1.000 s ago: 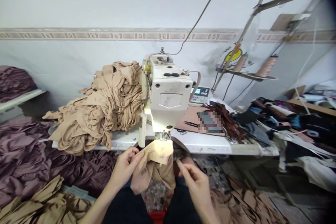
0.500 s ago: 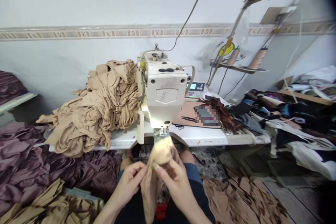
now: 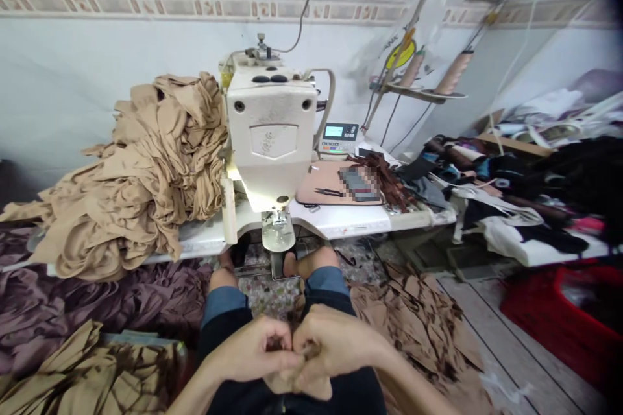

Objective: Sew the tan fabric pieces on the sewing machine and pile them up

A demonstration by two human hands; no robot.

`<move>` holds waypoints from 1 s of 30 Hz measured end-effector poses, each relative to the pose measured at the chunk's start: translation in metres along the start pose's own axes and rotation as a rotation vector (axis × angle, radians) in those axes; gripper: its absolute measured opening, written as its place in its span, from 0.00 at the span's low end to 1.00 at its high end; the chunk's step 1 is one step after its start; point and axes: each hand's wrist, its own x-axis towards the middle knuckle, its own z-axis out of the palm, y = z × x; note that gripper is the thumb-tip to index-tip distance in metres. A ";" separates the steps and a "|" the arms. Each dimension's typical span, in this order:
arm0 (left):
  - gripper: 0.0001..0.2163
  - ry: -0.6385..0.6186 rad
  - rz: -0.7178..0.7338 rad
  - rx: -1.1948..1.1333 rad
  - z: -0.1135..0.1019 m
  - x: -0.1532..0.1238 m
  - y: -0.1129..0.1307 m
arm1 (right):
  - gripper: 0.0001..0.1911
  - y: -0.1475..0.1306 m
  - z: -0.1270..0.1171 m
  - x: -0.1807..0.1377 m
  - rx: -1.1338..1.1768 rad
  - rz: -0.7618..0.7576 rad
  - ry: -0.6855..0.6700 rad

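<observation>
Head view, left hand (image 3: 253,356), right hand (image 3: 335,347), grips clamped together on tan fabric piece (image 3: 296,386)

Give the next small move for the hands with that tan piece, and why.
Probably raise the tan piece toward the presser foot: the left hand and right hand pinch it bunched over the lap, and the sewing machine has nothing under it.

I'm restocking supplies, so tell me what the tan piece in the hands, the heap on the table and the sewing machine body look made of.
Tan piece, pinched by left hand and right hand: soft matte fabric.
Heap: same tan cloth, limp folds, probably a knit.
Sewing machine: hard cream casing with a slight sheen, painted metal or plastic.
</observation>
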 end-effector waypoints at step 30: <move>0.15 0.718 0.270 0.102 -0.065 0.011 0.060 | 0.23 -0.012 -0.047 0.040 0.159 0.090 0.855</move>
